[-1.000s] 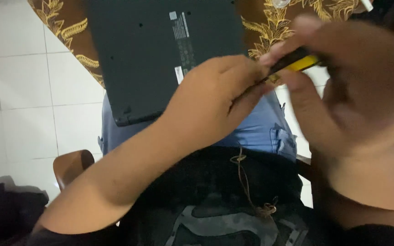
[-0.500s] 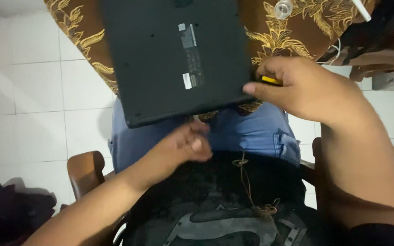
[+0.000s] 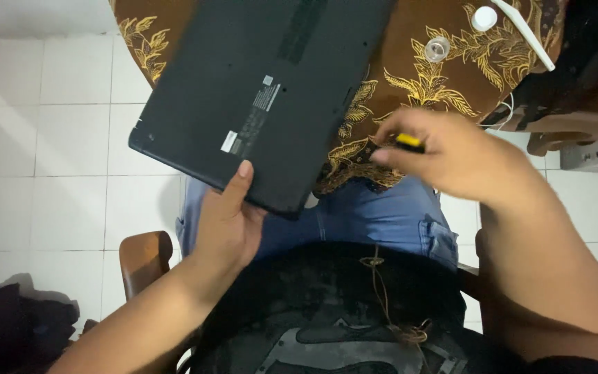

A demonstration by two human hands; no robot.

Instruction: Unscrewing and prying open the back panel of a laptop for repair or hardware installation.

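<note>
Laptop (image 3: 257, 97), underside up, is now lying askew over the tablecloth's (image 3: 417, 90) near edge; left hand (image 3: 226, 221) has come up gripping its near corner, while right hand (image 3: 451, 156) is pinching a yellow-handled screwdriver (image 3: 406, 143), ready for screws.

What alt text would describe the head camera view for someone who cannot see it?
A seated person's left hand holds the near edge of an upturned dark laptop on a brown, gold-patterned tablecloth. The right hand holds a yellow-and-black tool beside it, above blue jeans and a white tiled floor.
</note>
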